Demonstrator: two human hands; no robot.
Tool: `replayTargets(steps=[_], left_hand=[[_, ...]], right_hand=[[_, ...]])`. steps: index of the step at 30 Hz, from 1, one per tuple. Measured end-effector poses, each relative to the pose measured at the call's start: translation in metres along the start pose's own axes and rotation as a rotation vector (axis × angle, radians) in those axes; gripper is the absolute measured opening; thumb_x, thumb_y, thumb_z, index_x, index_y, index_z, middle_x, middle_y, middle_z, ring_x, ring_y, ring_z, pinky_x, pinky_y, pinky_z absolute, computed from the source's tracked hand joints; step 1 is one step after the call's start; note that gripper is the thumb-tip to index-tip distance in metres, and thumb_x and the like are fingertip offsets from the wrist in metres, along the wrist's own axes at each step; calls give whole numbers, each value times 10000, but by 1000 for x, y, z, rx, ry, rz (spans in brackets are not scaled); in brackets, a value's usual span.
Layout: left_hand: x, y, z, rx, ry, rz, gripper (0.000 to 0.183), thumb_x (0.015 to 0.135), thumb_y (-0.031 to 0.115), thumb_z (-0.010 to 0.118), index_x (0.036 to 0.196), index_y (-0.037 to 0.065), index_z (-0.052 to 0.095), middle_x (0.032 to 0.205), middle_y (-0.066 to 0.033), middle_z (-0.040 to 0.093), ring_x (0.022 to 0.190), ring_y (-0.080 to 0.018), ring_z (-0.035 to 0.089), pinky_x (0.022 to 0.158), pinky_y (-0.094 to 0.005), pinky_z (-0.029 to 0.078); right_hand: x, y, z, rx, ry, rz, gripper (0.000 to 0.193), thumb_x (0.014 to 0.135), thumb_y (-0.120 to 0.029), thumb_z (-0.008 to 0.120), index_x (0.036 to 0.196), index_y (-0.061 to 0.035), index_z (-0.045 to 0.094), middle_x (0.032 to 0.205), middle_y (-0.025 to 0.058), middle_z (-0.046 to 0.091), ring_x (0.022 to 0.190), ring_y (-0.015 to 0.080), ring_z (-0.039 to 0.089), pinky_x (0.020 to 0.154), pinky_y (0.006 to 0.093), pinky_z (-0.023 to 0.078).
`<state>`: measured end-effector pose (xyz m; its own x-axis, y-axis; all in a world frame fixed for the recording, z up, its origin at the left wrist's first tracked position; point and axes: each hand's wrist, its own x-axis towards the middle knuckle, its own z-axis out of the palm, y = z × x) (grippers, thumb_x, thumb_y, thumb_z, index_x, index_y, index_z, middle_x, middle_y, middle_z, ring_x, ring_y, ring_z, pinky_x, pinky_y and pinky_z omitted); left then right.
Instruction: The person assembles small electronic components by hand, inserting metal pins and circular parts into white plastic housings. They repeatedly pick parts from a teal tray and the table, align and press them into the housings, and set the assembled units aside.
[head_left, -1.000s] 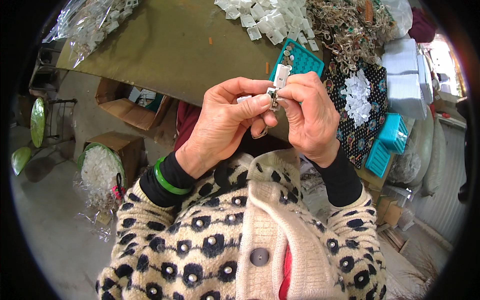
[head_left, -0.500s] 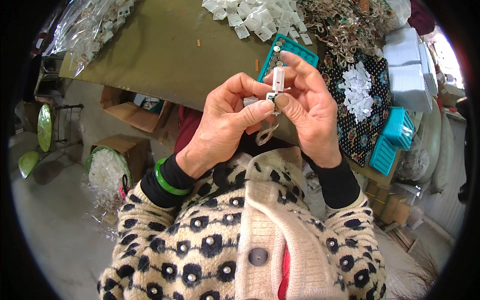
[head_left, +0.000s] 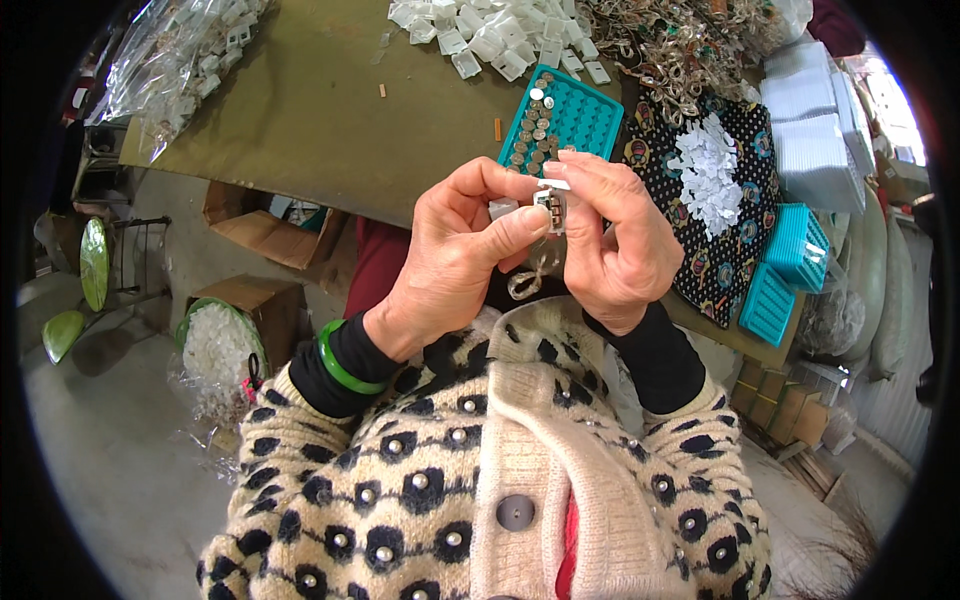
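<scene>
My left hand (head_left: 435, 262) pinches a small white battery case (head_left: 552, 208) between thumb and fingers. Its inside faces up, showing dark and coppery parts. A thin white flap or cover (head_left: 554, 184) stands at the far end of the case, seen nearly edge-on; I cannot tell whether it is attached. The fingers of my right hand (head_left: 628, 250) are closed on the cover and the side of the case. Below them dangles a coiled clear wire (head_left: 526, 284). Just beyond my fingertips lies a teal tray (head_left: 588, 112) with several silver button cells (head_left: 532, 135) in its left part.
White plastic cases (head_left: 490, 35) are piled at the far side of the table (head_left: 310, 120), beside tangled wire bundles (head_left: 665, 60). White slips (head_left: 708, 175) lie on a patterned black cloth (head_left: 640, 150). Stacked teal trays (head_left: 797, 245) stand at right, a clear bag (head_left: 185, 70) at far left.
The white cover has tipped from lying lengthwise to nearly edge-on. My right fingers have folded down onto it. The teal tray with its cells shows more fully.
</scene>
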<state>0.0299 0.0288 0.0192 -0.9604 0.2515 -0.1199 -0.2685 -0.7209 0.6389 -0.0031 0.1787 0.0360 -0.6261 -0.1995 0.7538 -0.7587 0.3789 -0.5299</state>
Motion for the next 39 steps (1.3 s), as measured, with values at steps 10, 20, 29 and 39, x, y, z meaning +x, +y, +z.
replayTargets(steps=[10,20,29,39], left_hand=[[0,2,-2,-191,27,-66,165,914,101,693,1037,30,608,881,-32,645,649,-65,567,529,-192,451],[-7,-7,-2,-302,18,-220,193,943,243,670,899,87,565,787,2,618,622,-73,561,516,-215,453],[1,13,-11,-103,-52,-198,258,873,5,701,1066,62,539,1042,-106,629,951,-253,704,498,-212,477],[6,5,-3,-59,-15,-185,305,886,-9,669,1152,42,531,1068,-112,605,1006,-296,678,686,-362,636]], right_hand=[[-8,-14,-1,119,-173,97,292,847,-38,681,1130,2,624,1079,135,597,927,278,569,827,353,482],[-10,-10,11,-5,-87,-100,209,906,-125,666,1055,18,639,884,113,593,744,275,550,701,409,494],[-10,17,-61,-373,-209,247,179,923,-110,628,1075,-20,656,998,131,588,904,278,594,762,361,501],[-22,67,-101,-692,-449,164,154,802,4,665,953,0,638,887,99,539,872,293,524,786,386,443]])
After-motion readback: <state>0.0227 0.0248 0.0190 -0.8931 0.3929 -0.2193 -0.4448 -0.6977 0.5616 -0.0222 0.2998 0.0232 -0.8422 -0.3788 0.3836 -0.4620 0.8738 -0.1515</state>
